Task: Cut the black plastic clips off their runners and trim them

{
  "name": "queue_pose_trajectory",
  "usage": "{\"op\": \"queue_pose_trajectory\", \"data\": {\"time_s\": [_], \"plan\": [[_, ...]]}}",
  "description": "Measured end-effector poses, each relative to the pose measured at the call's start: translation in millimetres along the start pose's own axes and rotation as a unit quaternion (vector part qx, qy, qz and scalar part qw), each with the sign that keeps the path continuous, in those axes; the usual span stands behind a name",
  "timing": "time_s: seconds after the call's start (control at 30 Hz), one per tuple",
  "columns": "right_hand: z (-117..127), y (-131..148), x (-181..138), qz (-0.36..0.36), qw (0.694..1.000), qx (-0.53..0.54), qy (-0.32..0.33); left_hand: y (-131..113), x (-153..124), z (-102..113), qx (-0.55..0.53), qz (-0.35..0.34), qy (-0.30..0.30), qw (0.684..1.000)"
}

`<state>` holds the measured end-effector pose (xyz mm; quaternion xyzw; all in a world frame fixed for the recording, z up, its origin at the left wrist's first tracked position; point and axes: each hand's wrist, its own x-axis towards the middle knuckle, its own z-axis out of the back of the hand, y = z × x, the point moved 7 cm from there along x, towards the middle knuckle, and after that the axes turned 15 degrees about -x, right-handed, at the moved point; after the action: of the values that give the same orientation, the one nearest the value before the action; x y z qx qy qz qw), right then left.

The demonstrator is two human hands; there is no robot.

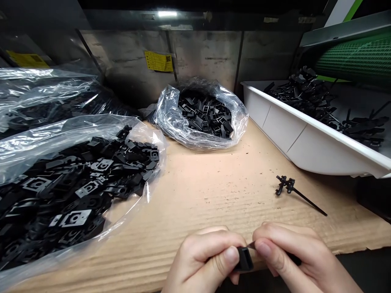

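At the near edge of the tabletop (220, 191), both hands pinched one small black clip (245, 259): left hand (203, 260) steadying, right hand (293, 258) best twisting gently.

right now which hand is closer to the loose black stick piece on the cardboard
Right. The right hand sits just below the stick piece; the left hand is farther off to its lower left.

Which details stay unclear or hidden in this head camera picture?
- Small black plastic piece: its shape, mostly covered by the fingers of the left hand and right hand.
- Yellow label on the grey back wall: print too small.
- Black parts in the white plastic tray: cut off by the right edge.
- Clear plastic bag of flat black parts: glare, left edge.
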<state>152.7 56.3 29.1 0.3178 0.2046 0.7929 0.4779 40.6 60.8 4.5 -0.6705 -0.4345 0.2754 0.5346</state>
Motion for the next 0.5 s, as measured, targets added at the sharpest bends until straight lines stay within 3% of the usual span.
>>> {"op": "queue_pose_trajectory", "data": {"time_s": [0.1, 0.5], "plan": [[3.8, 0.9, -0.1, 0.005, 1.000, -0.012, -0.020, 0.7, 0.0, 0.3, 0.001, 0.008, -0.006, 1.000], [-2.7, 0.3, -2.1, -0.005, 1.000, 0.010, 0.007, -0.1, 0.5, -0.9, 0.023, 0.005, 0.000, 1.000]]}}
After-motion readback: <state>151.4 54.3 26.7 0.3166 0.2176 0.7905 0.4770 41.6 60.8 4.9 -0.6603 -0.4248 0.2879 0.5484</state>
